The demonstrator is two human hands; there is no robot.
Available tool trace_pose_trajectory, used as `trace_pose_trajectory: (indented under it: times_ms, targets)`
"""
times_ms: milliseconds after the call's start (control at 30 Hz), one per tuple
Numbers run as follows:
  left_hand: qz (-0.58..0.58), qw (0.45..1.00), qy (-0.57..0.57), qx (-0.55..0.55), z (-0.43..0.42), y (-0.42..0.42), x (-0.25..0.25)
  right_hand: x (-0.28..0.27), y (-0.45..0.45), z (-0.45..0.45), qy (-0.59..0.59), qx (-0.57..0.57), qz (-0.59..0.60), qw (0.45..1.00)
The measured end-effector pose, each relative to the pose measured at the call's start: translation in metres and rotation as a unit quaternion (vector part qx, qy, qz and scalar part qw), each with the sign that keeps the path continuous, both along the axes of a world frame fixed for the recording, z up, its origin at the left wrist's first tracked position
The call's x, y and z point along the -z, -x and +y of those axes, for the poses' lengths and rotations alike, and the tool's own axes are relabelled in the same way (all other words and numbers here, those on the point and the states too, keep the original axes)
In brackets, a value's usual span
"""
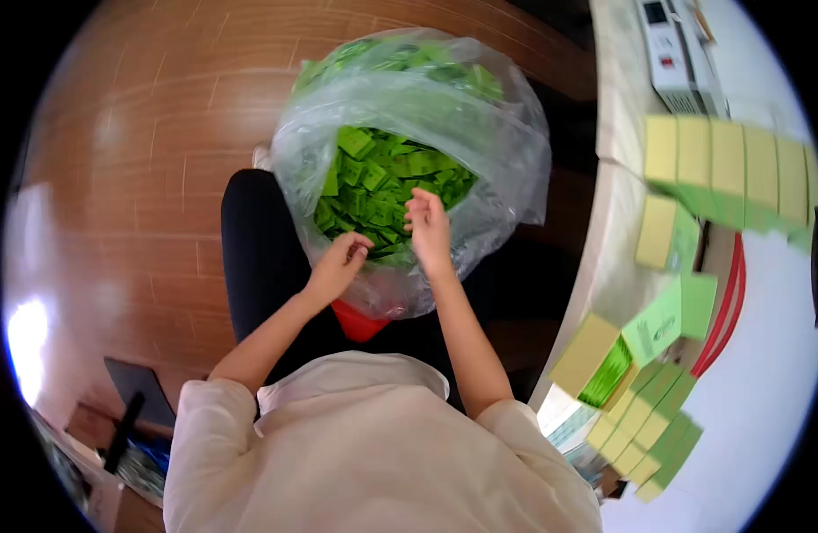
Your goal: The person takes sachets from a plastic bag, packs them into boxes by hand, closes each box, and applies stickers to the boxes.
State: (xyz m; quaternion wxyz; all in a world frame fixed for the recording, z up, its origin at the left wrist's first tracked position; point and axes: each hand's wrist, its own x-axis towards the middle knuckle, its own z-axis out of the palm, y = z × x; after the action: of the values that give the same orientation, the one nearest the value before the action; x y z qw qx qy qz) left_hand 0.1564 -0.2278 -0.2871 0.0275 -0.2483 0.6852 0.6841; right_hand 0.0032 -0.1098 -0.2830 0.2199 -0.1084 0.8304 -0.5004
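Note:
A large clear plastic bag stands between my knees, filled with small flat green packets. Over the near left side of its opening is my left hand, fingers curled in towards the thumb; whatever they may hold does not show. My right hand hovers above the packets on the right, its fingers loosely bent and apart, with nothing visible in them. Something red shows beneath the bag's near edge.
On the table to my right is an open carton with green packets inside. Stacked green-and-cream boxes, more boxes, a red strap and a white device are there too. Wooden floor lies left.

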Motion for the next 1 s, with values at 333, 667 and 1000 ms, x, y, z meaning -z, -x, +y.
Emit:
trace_pose_trajectory:
  times_ms: [333, 667, 1000]
  targets:
    - [-0.044, 0.970, -0.198, -0.137, -0.006, 0.017, 0.048, 0.086, 0.147, -0.129, -0.314, 0.055, -0.024, 0.948]
    - [-0.068, 0.959, -0.225, -0.160, -0.016, 0.014, 0.034, 0.106, 0.162, -0.169, -0.292, 0.054, -0.010, 0.955]
    - [-0.136, 0.928, -0.262, -0.229, -0.029, 0.027, 0.027, 0.013, 0.027, -0.035, 0.101, 0.119, -0.381, 0.911]
